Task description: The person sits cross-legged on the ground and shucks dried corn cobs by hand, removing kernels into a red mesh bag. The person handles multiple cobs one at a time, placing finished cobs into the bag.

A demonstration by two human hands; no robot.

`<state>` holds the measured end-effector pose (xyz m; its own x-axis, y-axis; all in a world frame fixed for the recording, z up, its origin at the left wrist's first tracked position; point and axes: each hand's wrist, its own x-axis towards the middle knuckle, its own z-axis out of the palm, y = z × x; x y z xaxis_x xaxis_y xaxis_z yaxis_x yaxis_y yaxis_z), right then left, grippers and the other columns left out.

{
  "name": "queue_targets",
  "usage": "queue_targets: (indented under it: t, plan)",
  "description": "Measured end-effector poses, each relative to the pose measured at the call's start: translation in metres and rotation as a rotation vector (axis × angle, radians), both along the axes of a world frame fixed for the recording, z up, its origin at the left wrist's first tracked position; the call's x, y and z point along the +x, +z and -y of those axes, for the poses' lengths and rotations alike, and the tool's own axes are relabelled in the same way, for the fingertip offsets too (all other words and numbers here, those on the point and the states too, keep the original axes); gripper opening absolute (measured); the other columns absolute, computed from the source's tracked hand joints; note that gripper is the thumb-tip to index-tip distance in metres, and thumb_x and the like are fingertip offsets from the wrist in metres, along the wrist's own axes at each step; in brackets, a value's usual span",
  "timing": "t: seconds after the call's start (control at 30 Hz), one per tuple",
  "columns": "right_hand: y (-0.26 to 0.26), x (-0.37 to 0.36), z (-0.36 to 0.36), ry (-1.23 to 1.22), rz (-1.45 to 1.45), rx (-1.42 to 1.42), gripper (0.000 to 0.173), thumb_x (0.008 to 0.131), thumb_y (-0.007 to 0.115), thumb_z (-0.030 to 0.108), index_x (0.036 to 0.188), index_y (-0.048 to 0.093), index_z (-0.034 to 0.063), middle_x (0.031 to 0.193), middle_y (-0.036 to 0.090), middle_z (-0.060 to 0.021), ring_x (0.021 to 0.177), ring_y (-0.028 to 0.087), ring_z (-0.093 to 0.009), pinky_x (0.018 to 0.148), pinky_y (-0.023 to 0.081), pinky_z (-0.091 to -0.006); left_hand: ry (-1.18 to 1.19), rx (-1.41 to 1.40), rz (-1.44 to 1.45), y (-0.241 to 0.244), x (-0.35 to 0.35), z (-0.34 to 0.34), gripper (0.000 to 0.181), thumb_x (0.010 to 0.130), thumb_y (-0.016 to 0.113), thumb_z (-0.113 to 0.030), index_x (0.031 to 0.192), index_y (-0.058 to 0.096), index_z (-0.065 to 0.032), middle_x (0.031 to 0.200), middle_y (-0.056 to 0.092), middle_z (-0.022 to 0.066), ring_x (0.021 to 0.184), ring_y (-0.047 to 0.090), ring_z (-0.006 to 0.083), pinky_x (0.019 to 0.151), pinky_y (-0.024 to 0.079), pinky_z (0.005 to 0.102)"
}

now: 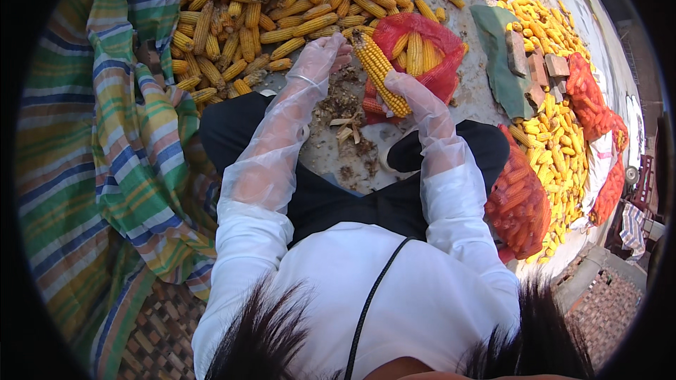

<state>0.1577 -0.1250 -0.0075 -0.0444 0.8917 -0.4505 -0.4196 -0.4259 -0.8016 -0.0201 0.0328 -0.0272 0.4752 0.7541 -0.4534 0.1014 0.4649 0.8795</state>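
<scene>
A large yellow corn cob (pixel 378 69) is held at its lower right side by my right hand (pixel 398 89), which wears a clear plastic glove. My left hand (pixel 334 54), gloved in the same way, is raised to the left of the cob, with a gap between them; its fingers look partly curled, and I cannot tell whether anything small lies in them. Just behind the held cob stands a red mesh bag (pixel 446 45), its mouth spread, with several cobs inside. A big heap of corn cobs (pixel 296 2) lies beyond my left hand.
Dry husk scraps (pixel 347 129) litter the ground between my legs. A striped woven tarp (pixel 137 158) covers the left side. At the right are a filled red mesh bag (pixel 517 200), a green cloth (pixel 494 58), several bricks (pixel 537 71) and another corn heap (pixel 562 163).
</scene>
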Motion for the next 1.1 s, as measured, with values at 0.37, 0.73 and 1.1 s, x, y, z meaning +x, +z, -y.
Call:
queue_targets:
  t: [0.37,0.73,1.1]
  plan:
    - [-0.011,-0.015,-0.013,0.12,0.887,0.105,0.043,0.087,0.072,0.035,0.108,0.065,-0.0013,0.085,0.069,-0.0105,0.077,0.068,-0.021,0.071,0.054,-0.0324,0.192,0.04,-0.032,-0.026,0.011,-0.01,0.017,0.098,0.071,-0.02,0.095,0.064,-0.004,0.078,0.065,0.0042,0.062,0.061,0.011,0.055,0.05,0.0251]
    - [-0.007,-0.028,-0.006,-0.002,1.272,0.069,0.049,0.085,0.074,0.04,0.117,0.066,0.0031,0.093,0.072,-0.0202,0.091,0.072,-0.033,0.078,0.055,-0.0407,-0.027,-0.08,-0.106,-0.004,0.004,-0.004,0.046,0.101,0.06,-0.045,0.08,0.055,-0.0049,0.069,0.049,0.0026,0.051,0.041,0.0128,0.047,0.038,0.0279]
    - [-0.013,-0.011,0.007,-0.009,0.263,-0.252,0.048,0.093,0.062,0.048,0.103,0.068,0.0007,0.081,0.066,-0.0037,0.07,0.058,-0.014,0.063,0.047,-0.0291,-0.513,1.007,-1.107,0.017,0.001,0.006,0.099,0.083,0.08,-0.037,0.162,0.026,-0.0148,0.168,0.023,0.0178,0.156,0.023,0.032,0.121,0.027,0.0547]
